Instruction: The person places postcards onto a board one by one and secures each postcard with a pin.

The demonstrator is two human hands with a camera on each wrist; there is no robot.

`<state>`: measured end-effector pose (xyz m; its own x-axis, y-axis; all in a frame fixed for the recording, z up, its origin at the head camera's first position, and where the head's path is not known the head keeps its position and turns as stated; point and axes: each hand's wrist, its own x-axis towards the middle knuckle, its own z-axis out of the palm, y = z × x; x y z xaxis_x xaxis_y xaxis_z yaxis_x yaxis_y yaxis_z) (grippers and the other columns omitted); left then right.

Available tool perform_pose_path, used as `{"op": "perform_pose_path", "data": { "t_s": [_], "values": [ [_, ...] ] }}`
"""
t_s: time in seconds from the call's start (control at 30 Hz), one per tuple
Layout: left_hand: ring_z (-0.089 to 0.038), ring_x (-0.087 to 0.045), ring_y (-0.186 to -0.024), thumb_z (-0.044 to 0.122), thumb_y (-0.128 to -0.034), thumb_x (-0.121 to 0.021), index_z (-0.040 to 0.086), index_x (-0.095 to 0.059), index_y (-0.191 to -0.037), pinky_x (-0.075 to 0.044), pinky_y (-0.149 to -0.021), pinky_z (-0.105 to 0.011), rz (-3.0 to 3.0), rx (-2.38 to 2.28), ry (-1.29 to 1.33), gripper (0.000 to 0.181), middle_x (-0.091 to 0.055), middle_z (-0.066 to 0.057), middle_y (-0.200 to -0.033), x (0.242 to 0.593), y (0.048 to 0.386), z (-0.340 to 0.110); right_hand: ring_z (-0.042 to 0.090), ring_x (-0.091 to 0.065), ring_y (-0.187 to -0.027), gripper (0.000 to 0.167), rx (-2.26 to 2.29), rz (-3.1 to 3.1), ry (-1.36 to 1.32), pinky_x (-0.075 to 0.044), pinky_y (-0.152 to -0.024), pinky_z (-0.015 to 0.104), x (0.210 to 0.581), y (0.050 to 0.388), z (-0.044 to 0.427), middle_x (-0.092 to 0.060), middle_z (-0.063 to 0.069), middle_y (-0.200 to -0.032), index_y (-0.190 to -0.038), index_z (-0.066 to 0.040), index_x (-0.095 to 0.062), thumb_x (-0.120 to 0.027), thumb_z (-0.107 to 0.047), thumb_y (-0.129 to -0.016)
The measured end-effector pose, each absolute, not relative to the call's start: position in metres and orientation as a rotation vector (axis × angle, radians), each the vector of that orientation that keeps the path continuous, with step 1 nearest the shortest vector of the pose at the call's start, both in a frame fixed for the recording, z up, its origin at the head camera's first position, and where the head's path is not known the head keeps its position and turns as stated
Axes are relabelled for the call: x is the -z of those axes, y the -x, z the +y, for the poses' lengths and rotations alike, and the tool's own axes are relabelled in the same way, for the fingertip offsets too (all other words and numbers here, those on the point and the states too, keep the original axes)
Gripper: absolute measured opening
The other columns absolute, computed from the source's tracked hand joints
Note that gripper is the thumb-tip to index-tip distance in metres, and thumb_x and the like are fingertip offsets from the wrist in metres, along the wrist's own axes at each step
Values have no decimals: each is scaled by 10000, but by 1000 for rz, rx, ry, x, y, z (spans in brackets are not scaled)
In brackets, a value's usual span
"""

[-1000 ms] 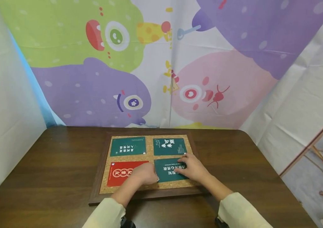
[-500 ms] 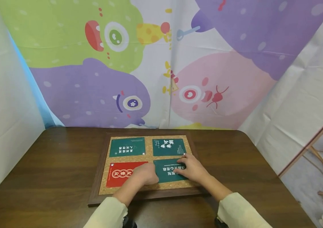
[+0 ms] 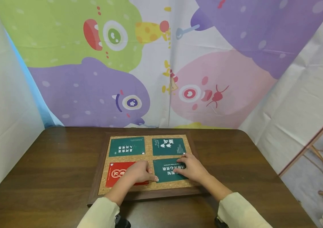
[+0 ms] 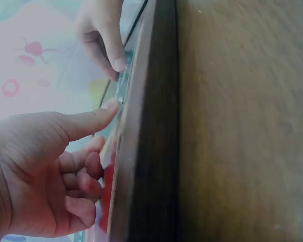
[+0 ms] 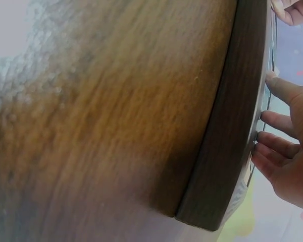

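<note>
A framed corkboard (image 3: 149, 160) lies on the table with three green cards and one red card on it. At the near right is a green card (image 3: 162, 163) with white characters. My left hand (image 3: 138, 172) reaches over the red card (image 3: 113, 175), its thumb (image 4: 88, 122) stretched out and pressing a small shiny pushpin (image 3: 157, 180) at the green card's near left corner. The other left fingers curl loosely, holding nothing. Across that card's right part rests my right hand (image 3: 193, 168), fingers spread and fingertips touching it. The card's right edge is hidden beneath this hand.
Two more cards, a far left green card (image 3: 127, 146) and a far right green card (image 3: 168, 146), lie on the cork with small pins at corners. A dark wooden frame (image 3: 96, 183) borders the board. Behind the brown table (image 3: 229, 158) hangs a cartoon-printed cloth (image 3: 161, 110).
The left hand has shifted slightly left and turned from a curled, knuckles-up pose, so its thumb now extends over the pushpin at the card corner. The right hand stays in place.
</note>
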<state>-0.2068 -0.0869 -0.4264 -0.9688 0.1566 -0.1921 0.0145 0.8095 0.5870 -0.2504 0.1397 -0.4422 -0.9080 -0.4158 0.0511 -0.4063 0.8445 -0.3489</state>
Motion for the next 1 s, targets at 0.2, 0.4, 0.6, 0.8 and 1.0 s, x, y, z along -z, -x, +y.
{"op": "perform_pose_path", "data": {
  "t_s": [0.2,0.4,0.6,0.8,1.0],
  "values": [
    [-142,-461,-597,373,-671,-821,126,-558,-695,-341,-521,-258,2765,-961,-139,361,-527,7,-647,431,207,-92,227,-550,-1006,466,550,2988,672,-484,-891,419,441,250,139,-598,99,-1105,-1069,-50,-697,-735,-407,-770],
    [-151,-467,-594,373,-672,-819,130,-569,-687,-339,-523,-268,2770,-950,-111,349,-535,5,-638,432,207,-93,219,-550,-1001,467,551,2991,663,-487,-890,411,442,250,139,-598,95,-1103,-1069,-53,-697,-734,-411,-770],
    [-151,-477,-594,372,-680,-814,139,-567,-683,-344,-535,-273,2774,-915,-94,339,-540,8,-636,429,208,-92,232,-555,-1012,466,563,3000,670,-488,-892,419,441,249,138,-598,109,-1111,-1066,-39,-695,-738,-396,-770],
    [-144,-474,-570,340,-681,-815,132,-578,-664,-343,-508,-263,2737,-936,-124,316,-541,10,-614,428,210,-90,253,-557,-1016,459,559,3017,717,-488,-886,441,440,247,140,-598,119,-1107,-1060,-22,-692,-733,-383,-779],
    [-139,-468,-569,287,-699,-809,126,-600,-652,-355,-502,-264,2703,-962,-162,268,-548,10,-610,428,210,-89,251,-552,-1051,461,574,3007,652,-479,-919,433,443,248,138,-595,113,-1132,-1076,-36,-691,-736,-385,-777]
  ]
}}
